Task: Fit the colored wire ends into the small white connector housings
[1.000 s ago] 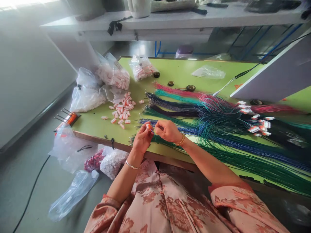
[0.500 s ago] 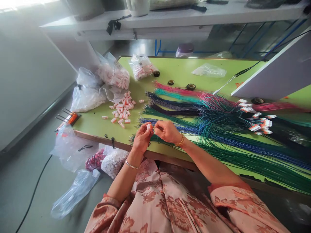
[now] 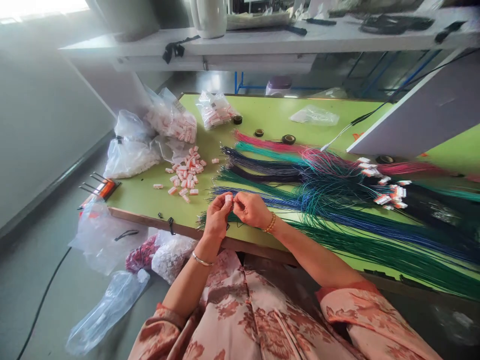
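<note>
My left hand (image 3: 217, 218) pinches a small white and orange connector (image 3: 228, 199) above the near edge of the green table (image 3: 150, 195). My right hand (image 3: 252, 209) is closed in a pinch right against that connector, on a thin wire too fine to make out clearly. Both hands hover over the near ends of bundles of coloured wires (image 3: 337, 200) in pink, teal, purple, blue and green, which fan out to the right. A loose pile of the same connectors (image 3: 185, 175) lies on the table just left of my hands.
Plastic bags of connectors (image 3: 170, 122) sit at the table's back left, and more bags (image 3: 112, 235) hang off the near left edge. Small tape rolls (image 3: 288, 139) lie behind the wires. A white board (image 3: 420, 112) leans at right. A white shelf (image 3: 262, 40) runs above.
My two hands have closed together on the connector and sit slightly lower in view. The short blue wire end seen between them earlier no longer shows.
</note>
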`<state>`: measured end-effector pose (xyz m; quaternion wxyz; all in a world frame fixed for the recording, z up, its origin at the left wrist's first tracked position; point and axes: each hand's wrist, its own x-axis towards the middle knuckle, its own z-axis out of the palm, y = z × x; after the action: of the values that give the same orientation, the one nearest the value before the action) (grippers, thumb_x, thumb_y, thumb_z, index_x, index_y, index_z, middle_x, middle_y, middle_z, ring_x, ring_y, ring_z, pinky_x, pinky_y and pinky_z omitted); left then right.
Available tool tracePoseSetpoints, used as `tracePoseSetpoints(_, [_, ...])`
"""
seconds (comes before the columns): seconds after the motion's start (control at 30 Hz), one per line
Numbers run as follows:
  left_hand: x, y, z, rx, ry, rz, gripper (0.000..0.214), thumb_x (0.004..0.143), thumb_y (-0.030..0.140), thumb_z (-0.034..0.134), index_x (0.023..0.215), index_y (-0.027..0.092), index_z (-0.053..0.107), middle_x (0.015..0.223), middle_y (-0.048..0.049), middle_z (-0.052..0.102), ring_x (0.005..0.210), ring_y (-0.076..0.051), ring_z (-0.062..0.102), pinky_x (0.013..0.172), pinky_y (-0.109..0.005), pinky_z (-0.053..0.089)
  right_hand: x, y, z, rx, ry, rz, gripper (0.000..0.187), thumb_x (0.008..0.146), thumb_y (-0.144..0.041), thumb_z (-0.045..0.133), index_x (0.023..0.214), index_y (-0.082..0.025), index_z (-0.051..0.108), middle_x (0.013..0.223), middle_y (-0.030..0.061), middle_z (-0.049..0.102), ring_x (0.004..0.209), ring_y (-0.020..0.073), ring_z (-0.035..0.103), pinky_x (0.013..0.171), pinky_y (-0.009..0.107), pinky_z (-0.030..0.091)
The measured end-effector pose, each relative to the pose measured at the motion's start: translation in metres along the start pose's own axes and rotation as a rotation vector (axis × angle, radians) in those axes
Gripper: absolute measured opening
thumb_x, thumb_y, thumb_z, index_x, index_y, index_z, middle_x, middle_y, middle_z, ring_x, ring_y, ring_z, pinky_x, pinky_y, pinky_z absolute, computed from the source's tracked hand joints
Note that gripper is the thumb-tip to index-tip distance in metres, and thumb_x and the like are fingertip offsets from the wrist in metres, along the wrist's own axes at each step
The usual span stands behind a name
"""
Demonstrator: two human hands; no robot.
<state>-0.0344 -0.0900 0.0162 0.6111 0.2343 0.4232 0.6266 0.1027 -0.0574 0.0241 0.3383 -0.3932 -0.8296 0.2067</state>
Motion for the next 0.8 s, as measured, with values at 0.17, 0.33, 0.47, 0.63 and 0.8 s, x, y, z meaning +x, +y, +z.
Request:
tracePoseSetpoints(0.17, [0.006,-0.003,0.003,-0.008,-0.042,-0.042,0.035,0.060,0.028,0.086,0.090,0.017,0.072,0.083,-0.0010,0.069,0.070,-0.008,0.059,0.068,-0.020,0.046,0.001,0.005,-0.002,0.149,-0.008,0.087,0.016,0.082,-0.026,0.049,0.069,-0.018,0.052,0.058,-0.0014,0.052,0.052,0.0096,0.038,0.053,0.023,0.030])
tracePoseSetpoints(0.33, [0.020,-0.009,-0.001,-0.116,-0.029,-0.093,0.037,0.059,0.023,0.086,0.092,0.015,0.072,0.081,-0.0006,0.068,0.066,-0.006,0.057,0.064,-0.019,0.045,0.022,0.027,-0.021,0.242,-0.130,0.132,0.022,0.085,-0.033,0.050,0.077,-0.016,0.062,0.061,-0.0020,0.057,0.054,0.0092,0.043,0.054,0.022,0.034])
tracePoseSetpoints(0.47, [0.027,-0.015,-0.008,-0.125,-0.010,-0.113,0.035,0.063,0.021,0.084,0.094,0.013,0.069,0.080,-0.0009,0.066,0.063,-0.004,0.055,0.061,-0.018,0.043,0.056,0.066,-0.034,-0.072,-0.033,0.298,0.020,0.086,-0.031,0.053,0.090,-0.018,0.067,0.082,0.0033,0.068,0.069,0.0128,0.056,0.066,0.023,0.040])
tracePoseSetpoints(0.63, [0.029,-0.016,-0.013,-0.155,0.014,-0.126,0.034,0.063,0.018,0.083,0.094,0.014,0.069,0.082,-0.0010,0.065,0.064,-0.005,0.055,0.062,-0.019,0.044,0.084,0.104,-0.031,-0.375,-0.241,0.464,0.013,0.080,-0.028,0.061,0.086,-0.020,0.069,0.090,0.0048,0.070,0.075,0.0148,0.058,0.066,0.025,0.038])
tracePoseSetpoints(0.8, [0.028,-0.014,-0.013,-0.152,0.007,-0.126,0.031,0.064,0.017,0.082,0.092,0.014,0.069,0.084,-0.0018,0.065,0.066,-0.006,0.055,0.063,-0.020,0.044,0.084,0.112,-0.027,-0.422,-0.271,0.365,0.016,0.085,-0.020,0.051,0.083,-0.018,0.067,0.093,0.0074,0.070,0.078,0.0162,0.058,0.065,0.026,0.035])
